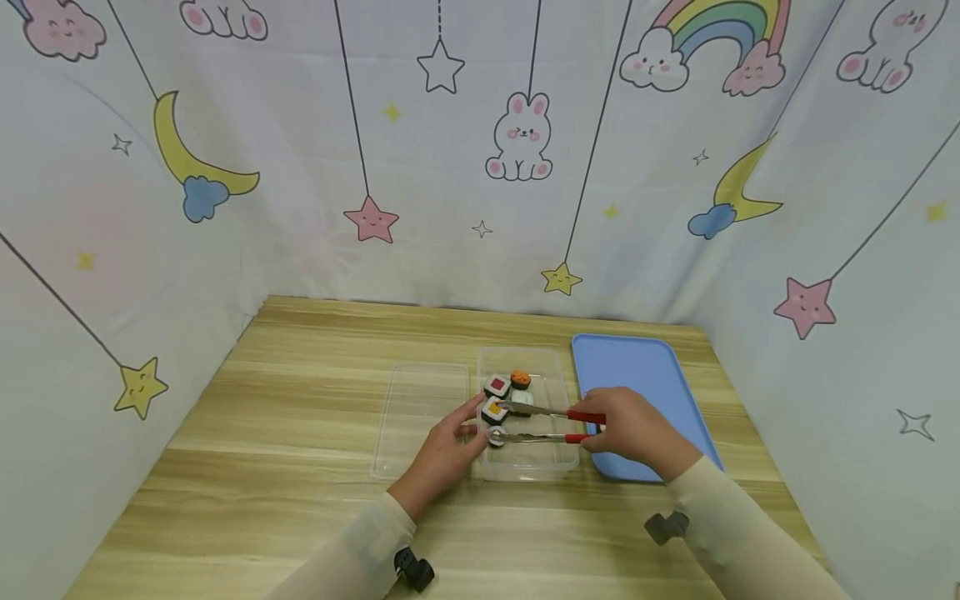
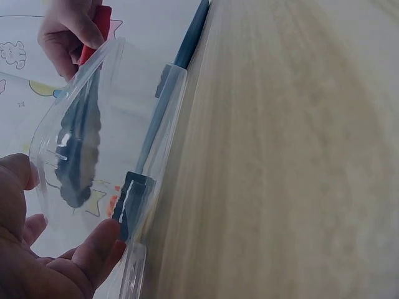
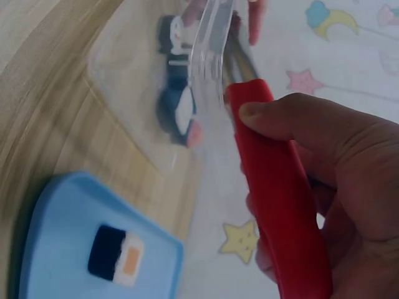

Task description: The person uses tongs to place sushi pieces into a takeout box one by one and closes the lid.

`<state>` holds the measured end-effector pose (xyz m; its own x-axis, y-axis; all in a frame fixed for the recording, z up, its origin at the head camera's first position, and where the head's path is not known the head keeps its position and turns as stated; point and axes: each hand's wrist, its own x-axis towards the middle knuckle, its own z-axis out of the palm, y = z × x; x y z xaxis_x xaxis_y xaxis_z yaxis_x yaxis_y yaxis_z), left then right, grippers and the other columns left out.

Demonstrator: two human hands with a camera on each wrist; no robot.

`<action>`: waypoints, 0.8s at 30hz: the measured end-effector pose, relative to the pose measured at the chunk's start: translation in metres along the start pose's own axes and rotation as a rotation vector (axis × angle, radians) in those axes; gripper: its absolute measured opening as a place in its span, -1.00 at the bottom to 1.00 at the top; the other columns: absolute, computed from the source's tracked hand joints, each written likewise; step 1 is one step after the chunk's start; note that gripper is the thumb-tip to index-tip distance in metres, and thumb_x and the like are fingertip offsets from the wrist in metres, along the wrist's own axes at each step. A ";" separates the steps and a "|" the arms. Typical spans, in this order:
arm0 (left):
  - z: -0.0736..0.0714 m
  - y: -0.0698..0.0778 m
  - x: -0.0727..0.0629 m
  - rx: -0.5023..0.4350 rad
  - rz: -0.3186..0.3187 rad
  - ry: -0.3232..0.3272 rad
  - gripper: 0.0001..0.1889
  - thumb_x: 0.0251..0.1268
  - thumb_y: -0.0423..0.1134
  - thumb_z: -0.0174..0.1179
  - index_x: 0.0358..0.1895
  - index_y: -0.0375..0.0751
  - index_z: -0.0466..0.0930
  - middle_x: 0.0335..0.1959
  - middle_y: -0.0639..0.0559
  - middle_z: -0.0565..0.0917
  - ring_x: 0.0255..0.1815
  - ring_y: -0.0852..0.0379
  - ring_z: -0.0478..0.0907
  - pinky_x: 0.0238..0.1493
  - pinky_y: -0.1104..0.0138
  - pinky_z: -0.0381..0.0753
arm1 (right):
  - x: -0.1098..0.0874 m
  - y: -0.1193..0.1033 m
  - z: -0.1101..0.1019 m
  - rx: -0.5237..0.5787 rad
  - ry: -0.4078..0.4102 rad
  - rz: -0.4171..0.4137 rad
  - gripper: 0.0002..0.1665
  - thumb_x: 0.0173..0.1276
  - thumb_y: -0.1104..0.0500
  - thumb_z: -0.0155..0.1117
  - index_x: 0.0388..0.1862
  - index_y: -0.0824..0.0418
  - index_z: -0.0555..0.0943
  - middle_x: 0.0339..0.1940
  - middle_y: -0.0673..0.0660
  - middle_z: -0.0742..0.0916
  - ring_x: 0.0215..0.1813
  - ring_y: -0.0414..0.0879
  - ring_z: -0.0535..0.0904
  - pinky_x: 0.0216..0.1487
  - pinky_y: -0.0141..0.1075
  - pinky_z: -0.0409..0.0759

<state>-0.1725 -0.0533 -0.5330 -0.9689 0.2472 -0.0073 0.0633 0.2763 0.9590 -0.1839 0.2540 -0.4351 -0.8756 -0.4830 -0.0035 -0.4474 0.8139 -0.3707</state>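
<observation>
My left hand [image 1: 447, 454] grips the left wall of a clear plastic container [image 1: 528, 471], thumb and fingers at its edge. Several toy sushi pieces lie inside, among them a roll with a red centre [image 1: 497, 385], a roll with a yellow centre [image 1: 494, 410] and an orange-topped piece [image 1: 521, 379]. My right hand [image 1: 633, 427] holds red-handled metal tongs [image 3: 274, 187] over the container. Their arms are spread, with one tip at the yellow-centred roll and the other at a small round roll [image 1: 497, 437] near my left hand.
Right of the container lies a blue tray [image 1: 637, 358], bearing a sushi piece [image 3: 115, 255] that my right hand mostly hides in the head view. A flat clear lid [image 1: 381, 425] lies on the wooden table [image 1: 262, 400] to the left. Printed curtains [image 1: 420, 267] surround the table.
</observation>
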 end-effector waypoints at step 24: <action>0.000 -0.003 0.001 0.006 -0.014 0.004 -0.36 0.50 -0.15 0.26 0.59 0.07 0.34 0.42 -0.26 0.50 0.31 -0.19 0.56 0.17 -0.07 0.60 | -0.111 0.107 -0.005 0.069 0.194 0.396 -0.35 0.09 0.08 0.68 0.11 0.41 0.72 -0.23 0.22 0.74 -0.23 0.04 0.57 -0.29 -0.16 0.55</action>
<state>-0.1741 -0.0536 -0.5355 -0.9706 0.2399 -0.0199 0.0510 0.2858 0.9569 -0.1361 0.3965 -0.4694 -0.9979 -0.0636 0.0146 -0.0635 0.8970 -0.4374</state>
